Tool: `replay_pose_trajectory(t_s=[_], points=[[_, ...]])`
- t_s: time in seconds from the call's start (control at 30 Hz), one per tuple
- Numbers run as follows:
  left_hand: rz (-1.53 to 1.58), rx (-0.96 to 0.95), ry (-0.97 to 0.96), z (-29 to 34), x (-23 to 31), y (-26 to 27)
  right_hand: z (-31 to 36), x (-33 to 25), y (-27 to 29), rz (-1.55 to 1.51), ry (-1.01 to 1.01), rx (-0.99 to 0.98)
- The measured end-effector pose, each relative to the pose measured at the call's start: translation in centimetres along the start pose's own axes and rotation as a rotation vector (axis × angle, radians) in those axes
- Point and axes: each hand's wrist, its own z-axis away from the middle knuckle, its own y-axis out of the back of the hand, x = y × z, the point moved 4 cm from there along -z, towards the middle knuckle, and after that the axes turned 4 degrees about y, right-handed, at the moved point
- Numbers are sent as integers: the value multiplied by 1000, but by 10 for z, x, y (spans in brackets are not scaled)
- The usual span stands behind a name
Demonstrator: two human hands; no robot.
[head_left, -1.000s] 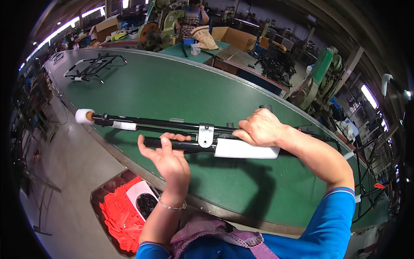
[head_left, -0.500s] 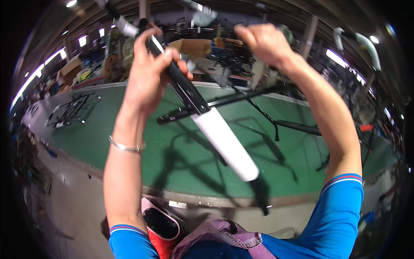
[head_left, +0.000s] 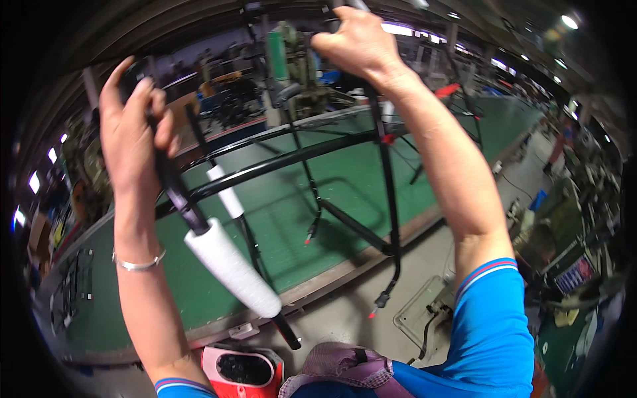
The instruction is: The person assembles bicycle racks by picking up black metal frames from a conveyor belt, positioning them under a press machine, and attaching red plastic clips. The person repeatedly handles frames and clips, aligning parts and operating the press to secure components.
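A black tubular metal frame (head_left: pixel 285 159) is held up, tilted, over a green-topped table. White foam sleeves (head_left: pixel 233 268) wrap parts of its tubes, the larger one close below my left hand. My left hand (head_left: pixel 136 132) is partly closed round a black tube at the left, its index finger raised; a metal bangle is on that wrist. My right hand (head_left: pixel 361 46) is closed on an upper part of the frame at the far side, and the fingers' undersides are hidden. Thin legs with red-tipped ends (head_left: pixel 381 302) hang from the frame near the table's front edge.
The green table (head_left: pixel 464 169) runs from lower left to upper right. Another black frame (head_left: pixel 76 285) lies at its left end. A red-and-white box-shaped object (head_left: pixel 242 368) stands by my waist. Machines and clutter (head_left: pixel 570 245) line the right side, and a person (head_left: pixel 563 142) is far right.
The frame has turned, showing more of its tubes and legs. My left hand has moved left and lower, my right hand left and slightly up. The view has swung to the right.
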Motion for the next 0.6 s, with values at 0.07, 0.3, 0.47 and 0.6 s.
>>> replay_pose_trajectory(t_s=[0.07,0.3,0.47,0.6], points=[[-26,6,17,3,-8,-28,14,45,12,49,39,-119],[-226,147,-55,24,-53,12,72,45,63,-120,23,59],[-290,193,-34,56,-63,50,101,60,92,-164,38,206],[-149,393,179,96,-15,-69,127,74,106,-71,85,251]])
